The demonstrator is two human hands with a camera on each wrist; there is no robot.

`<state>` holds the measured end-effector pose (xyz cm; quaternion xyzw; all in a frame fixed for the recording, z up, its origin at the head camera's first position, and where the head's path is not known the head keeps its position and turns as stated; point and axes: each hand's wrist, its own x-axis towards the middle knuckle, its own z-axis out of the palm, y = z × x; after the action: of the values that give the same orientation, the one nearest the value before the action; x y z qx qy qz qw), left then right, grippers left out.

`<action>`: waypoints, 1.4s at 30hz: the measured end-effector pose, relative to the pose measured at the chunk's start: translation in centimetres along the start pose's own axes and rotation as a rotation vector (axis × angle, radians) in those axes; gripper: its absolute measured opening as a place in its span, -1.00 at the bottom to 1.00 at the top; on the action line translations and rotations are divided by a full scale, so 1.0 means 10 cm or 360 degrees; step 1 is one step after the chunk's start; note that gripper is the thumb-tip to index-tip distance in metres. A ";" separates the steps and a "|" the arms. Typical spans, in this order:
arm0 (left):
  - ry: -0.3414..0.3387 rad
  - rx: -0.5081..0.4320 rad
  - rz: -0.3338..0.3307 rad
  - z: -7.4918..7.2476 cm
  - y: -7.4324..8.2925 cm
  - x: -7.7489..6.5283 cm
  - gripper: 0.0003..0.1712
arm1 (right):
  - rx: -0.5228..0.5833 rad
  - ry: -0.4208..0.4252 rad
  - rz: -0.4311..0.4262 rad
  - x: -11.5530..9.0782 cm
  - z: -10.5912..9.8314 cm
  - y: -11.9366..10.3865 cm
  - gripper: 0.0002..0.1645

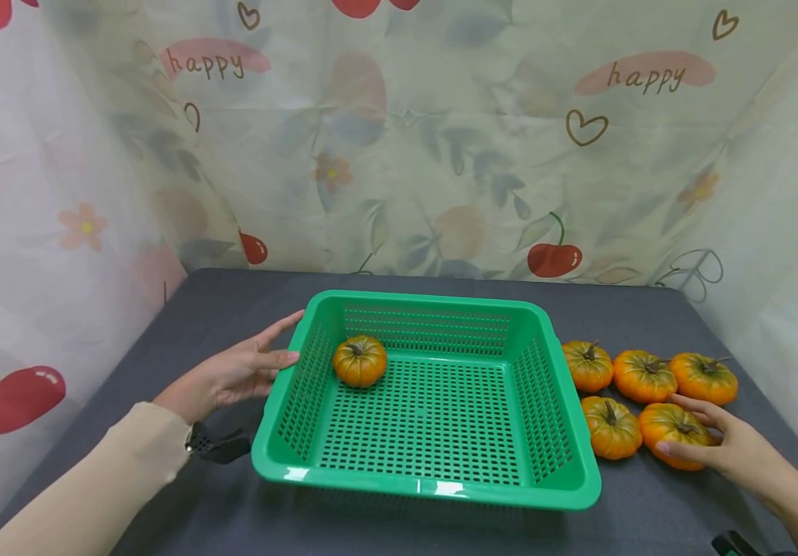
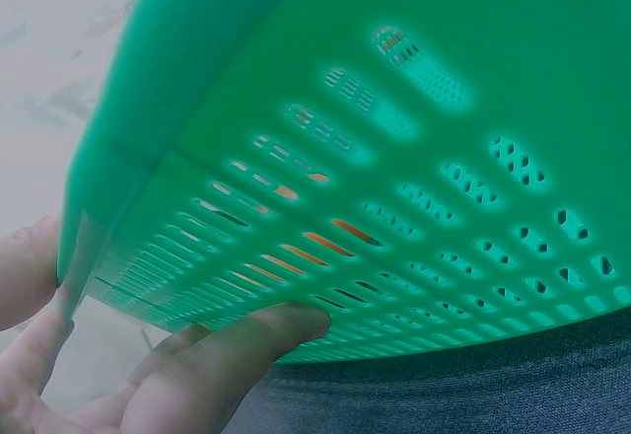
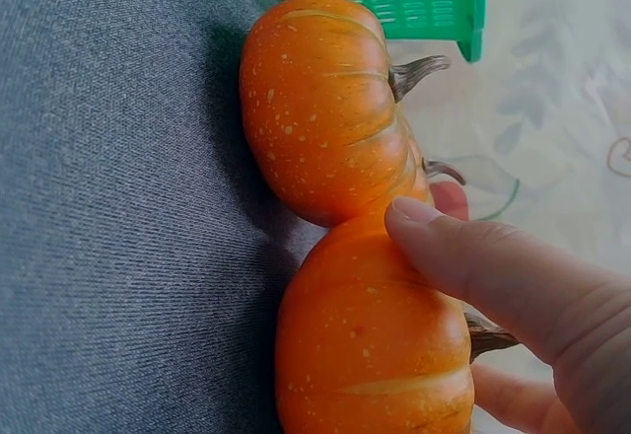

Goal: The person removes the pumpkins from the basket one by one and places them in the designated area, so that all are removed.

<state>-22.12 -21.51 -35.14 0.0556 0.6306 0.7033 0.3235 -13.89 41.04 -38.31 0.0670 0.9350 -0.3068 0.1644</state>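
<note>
A green plastic basket (image 1: 418,485) with slotted walls lies in the middle of the head view, and one small orange pumpkin (image 1: 360,361) sits inside it near the left wall. My left hand (image 1: 242,371) holds the basket's left side, thumb at the rim and fingers against the outer wall (image 2: 325,207). On the right, my right hand (image 1: 735,448) grips the front-right pumpkin (image 1: 673,434), with the thumb on its near side and fingers across the far side. In the right wrist view, this pumpkin (image 3: 375,355) touches a neighbouring pumpkin (image 3: 315,108); both have brown stems.
Several more pumpkins (image 1: 644,376) stand close together along the basket's right side on the dark grey cloth-covered table (image 1: 253,297). Printed curtains (image 1: 406,170) enclose the table at the back and sides. A black band (image 1: 218,444) is on the left wrist.
</note>
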 end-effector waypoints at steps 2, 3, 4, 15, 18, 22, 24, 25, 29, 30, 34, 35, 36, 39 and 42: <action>-0.0001 0.0000 0.0000 0.00 0.00 0.00 0.00 | 0.0004 0.0002 -0.0007 0.00 0.00 -0.01 0.14; 0.0001 0.0001 0.0001 0.00 0.00 0.00 0.00 | 0.0010 0.0005 -0.0013 0.00 0.00 0.00 0.14; 0.0002 0.0001 0.0000 0.00 0.00 0.00 0.00 | 0.0012 0.0011 -0.0022 0.01 0.00 0.00 0.14; 0.0007 -0.0017 -0.0004 0.00 0.00 0.01 0.00 | 0.0049 0.0016 -0.0044 0.02 0.01 0.03 0.13; 0.0007 -0.0011 -0.0003 0.00 0.00 0.01 0.00 | 0.0045 -0.0017 -0.0020 0.02 -0.01 0.01 0.14; 0.0006 -0.0006 0.0000 0.01 0.00 0.01 -0.01 | 0.0009 -0.0033 -0.0019 0.02 -0.03 0.00 0.15; 0.0004 -0.0010 0.0000 0.01 0.00 0.01 -0.01 | -0.0011 -0.0026 -0.0035 0.02 -0.06 -0.01 0.15; 0.0004 -0.0011 0.0000 0.01 0.00 0.01 -0.01 | -0.0016 -0.0024 -0.0050 0.01 -0.07 -0.02 0.14; 0.0002 -0.0013 -0.0002 0.00 0.00 0.01 0.00 | 0.0035 -0.0002 -0.0109 -0.01 -0.13 -0.06 0.12; 0.0001 -0.0012 -0.0002 0.00 0.00 0.01 0.00 | 0.0054 0.0004 -0.0127 -0.02 -0.15 -0.07 0.11; -0.0001 -0.0006 -0.0002 0.00 0.00 0.01 0.01 | 0.0070 0.0062 -0.0165 -0.06 -0.23 -0.19 0.07; -0.0001 -0.0006 -0.0002 0.00 0.00 0.01 0.01 | 0.0063 0.0077 -0.0179 -0.07 -0.25 -0.22 0.06; -0.0001 -0.0004 -0.0002 0.00 0.00 0.01 0.00 | 0.0055 0.0093 -0.0188 -0.08 -0.27 -0.26 0.06; -0.0004 -0.0002 -0.0002 0.00 0.00 0.01 0.00 | 0.0070 0.0131 -0.0242 -0.09 -0.31 -0.37 0.04; -0.0002 0.0000 -0.0003 0.00 0.00 0.01 0.00 | 0.0108 0.0167 -0.0309 -0.10 -0.34 -0.48 0.00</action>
<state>-22.15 -21.47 -35.15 0.0554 0.6305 0.7029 0.3247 -14.95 39.21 -32.72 -0.0025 0.9335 -0.3490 0.0825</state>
